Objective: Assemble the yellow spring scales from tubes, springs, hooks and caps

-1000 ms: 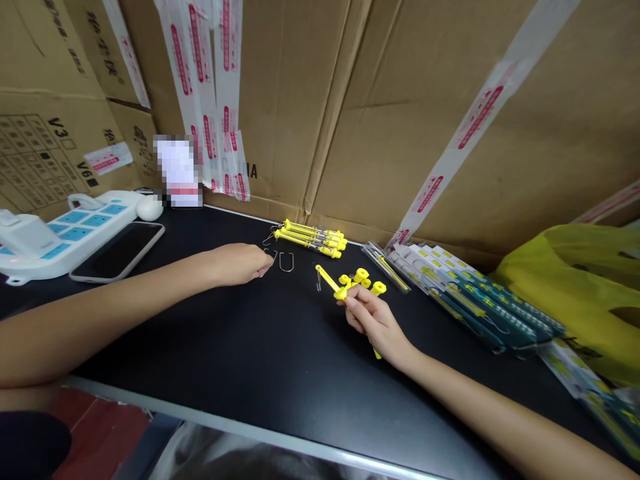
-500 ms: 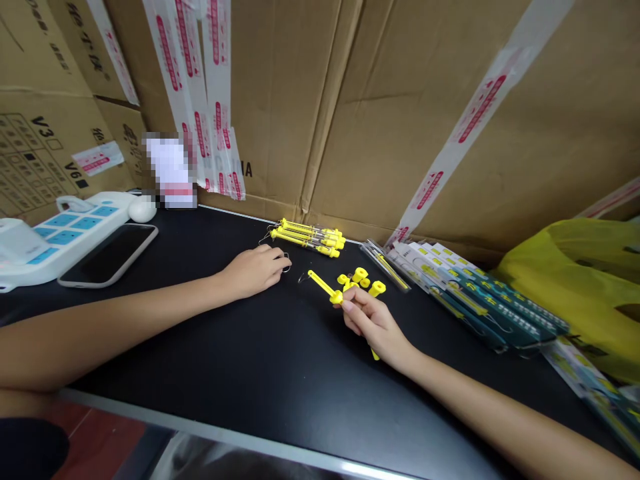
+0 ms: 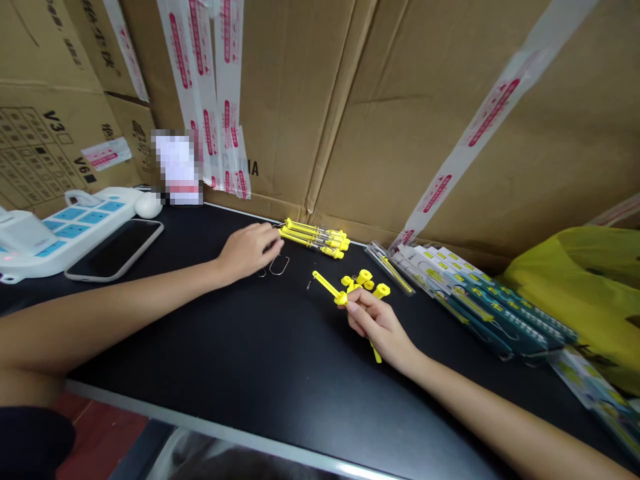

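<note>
Yellow stick points forward and left over the middle of the table, pinched at its collar by the right hand. Behind everything stands a cardboard wall, then the black table, with a yellow bag and a row of flat packs toward its right end. Near the wall, the left hand reaches in beside a bundle of finished-looking sticks; its fingers are bent and fairly close together, and whether they grip anything cannot be told. Yellow caps lie loose just beyond the right hand. Below the left fingers, a wire loop lies flat; a tiny metal bit shows by the stick's tip, too small to tell if joined. Good handling here, I judge, means a light, firm pinch that leaves the slim tip exposed and unturned, while the left fingers part thin wires singly, since they could snag, and avoid nudging the bundle.
</note>
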The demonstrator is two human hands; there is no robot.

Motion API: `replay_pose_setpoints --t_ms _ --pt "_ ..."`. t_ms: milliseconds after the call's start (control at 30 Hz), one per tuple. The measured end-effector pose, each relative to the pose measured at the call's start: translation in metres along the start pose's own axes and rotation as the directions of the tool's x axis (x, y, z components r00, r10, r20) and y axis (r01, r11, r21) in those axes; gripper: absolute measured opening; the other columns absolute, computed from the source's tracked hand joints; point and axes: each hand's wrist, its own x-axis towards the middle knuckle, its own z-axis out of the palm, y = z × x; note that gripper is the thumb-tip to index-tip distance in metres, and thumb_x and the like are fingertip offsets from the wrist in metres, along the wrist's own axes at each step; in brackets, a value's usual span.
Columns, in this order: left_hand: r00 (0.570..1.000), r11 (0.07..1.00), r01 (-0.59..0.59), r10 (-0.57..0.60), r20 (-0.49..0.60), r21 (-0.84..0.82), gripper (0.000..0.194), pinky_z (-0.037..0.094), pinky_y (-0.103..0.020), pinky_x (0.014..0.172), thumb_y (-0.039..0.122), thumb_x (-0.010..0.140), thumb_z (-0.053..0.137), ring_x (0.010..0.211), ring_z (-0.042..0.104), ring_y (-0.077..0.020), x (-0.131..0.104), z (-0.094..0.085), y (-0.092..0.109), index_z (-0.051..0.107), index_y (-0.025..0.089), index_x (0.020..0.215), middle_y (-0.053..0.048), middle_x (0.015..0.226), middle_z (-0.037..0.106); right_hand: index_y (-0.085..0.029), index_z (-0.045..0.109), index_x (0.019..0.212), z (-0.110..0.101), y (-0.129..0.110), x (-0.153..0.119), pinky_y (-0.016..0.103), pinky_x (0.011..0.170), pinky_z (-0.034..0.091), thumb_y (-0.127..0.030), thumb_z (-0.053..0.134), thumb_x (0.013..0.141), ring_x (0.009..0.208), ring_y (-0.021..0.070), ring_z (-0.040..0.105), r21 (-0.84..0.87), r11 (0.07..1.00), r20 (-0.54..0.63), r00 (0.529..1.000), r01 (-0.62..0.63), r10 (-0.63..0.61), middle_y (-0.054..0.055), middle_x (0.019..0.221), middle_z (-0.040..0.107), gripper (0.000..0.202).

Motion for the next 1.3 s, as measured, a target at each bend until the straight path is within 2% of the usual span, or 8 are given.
replay_pose_setpoints --t_ms 167,400,467,533,633,867,1133,1300 --pt "0.971 0.95 0.238 -0.234 0.046 -0.201 0.02 0.039 -0.025 0.068 0.027 0.089 0.044 0.075 0.051 -0.0131 0.008 0.009 -0.025 0.062 0.017 0.089 -0.003 0.088 0.056 -0.019 0.048 0.078 0.0 -0.001 0.0 0.022 0.043 0.024 -0.048 0.05 0.086 0.043 0.0078 0.03 0.002 1.0 -0.002 1.0 0.0 0.0 -0.008 0.05 0.034 0.03" --pt "0.99 0.959 -0.126 0.107 -0.089 -0.253 0.021 0.038 -0.03 0.081 0.026 0.091 0.042 0.088 0.053 -0.0153 -0.003 -0.002 0.01 0.062 0.019 0.093 -0.003 0.093 0.059 -0.022 0.041 0.085 -0.006 0.005 0.003 0.02 0.04 0.029 -0.044 0.039 0.092 0.04 0.0084 0.036 0.138 0.99 -0.03 0.999 -0.038 0.042 -0.008 0.049 0.046 0.024" --pt "0.94 0.914 -0.34 0.336 -0.057 -0.222 0.021 0.037 -0.031 0.081 0.027 0.091 0.044 0.089 0.054 -0.0158 -0.009 -0.007 0.029 0.062 0.023 0.099 -0.003 0.096 0.061 -0.023 0.036 0.085 -0.006 0.004 0.004 0.019 0.038 0.031 -0.045 0.04 0.091 0.041 0.0091 0.042 0.222 0.973 -0.02 0.997 -0.069 0.075 -0.006 0.054 0.054 0.023" --pt "0.814 0.792 -0.565 0.581 0.002 -0.232 0.023 0.038 -0.032 0.08 0.027 0.091 0.043 0.091 0.055 -0.0165 -0.016 -0.012 0.047 0.06 0.027 0.107 -0.004 0.101 0.062 -0.024 0.033 0.085 -0.004 0.001 0.005 0.018 0.037 0.034 -0.046 0.044 0.09 0.045 0.0107 0.049 0.309 0.944 0.009 0.993 -0.115 0.118 -0.005 0.061 0.059 0.024" --pt "0.65 0.64 -0.724 0.758 0.057 -0.257 0.031 0.039 -0.029 0.075 0.022 0.094 0.039 0.085 0.056 -0.0143 -0.024 -0.014 0.067 0.053 0.035 0.118 -0.002 0.095 0.064 -0.025 0.032 0.087 0.004 -0.005 0.004 0.023 0.045 0.046 -0.046 0.049 0.087 0.052 0.0123 0.056 0.416 0.896 0.074 0.988 -0.156 0.137 -0.004 0.067 0.061 0.027" --pt "0.582 0.579 -0.813 0.813 -0.036 -0.067 0.028 0.035 -0.028 0.056 0.023 0.095 0.039 0.065 0.051 -0.0113 -0.03 -0.01 0.078 0.054 0.033 0.116 0.001 0.073 0.06 -0.023 0.037 0.085 0.012 -0.01 -0.001 0.028 0.057 0.051 -0.038 0.045 0.092 0.066 0.0141 0.062 0.555 0.806 0.217 0.971 -0.207 0.099 0.0 0.078 0.064 0.019" --pt "0.676 0.668 -0.721 0.737 0.025 -0.186 0.025 0.035 -0.026 0.058 0.039 0.093 0.043 0.068 0.051 -0.0118 -0.028 -0.01 0.077 0.06 0.021 0.087 -0.001 0.08 0.06 -0.02 0.047 0.086 0.01 -0.007 0.004 0.026 0.05 0.055 -0.038 0.054 0.087 0.067 0.0132 0.059 0.492 0.847 0.248 0.965 -0.199 0.083 0.002 0.082 0.06 0.02" --pt "0.8 0.774 -0.511 0.588 0.122 -0.374 0.038 0.039 -0.027 0.065 0.056 0.084 0.052 0.072 0.053 -0.0146 -0.03 -0.01 0.083 0.059 0.019 0.091 -0.001 0.083 0.059 -0.018 0.051 0.078 0.011 -0.005 0.005 0.02 0.045 0.053 -0.04 0.064 0.08 0.058 0.0084 0.052 0.416 0.888 0.154 0.977 -0.198 0.146 -0.001 0.074 0.055 0.025"
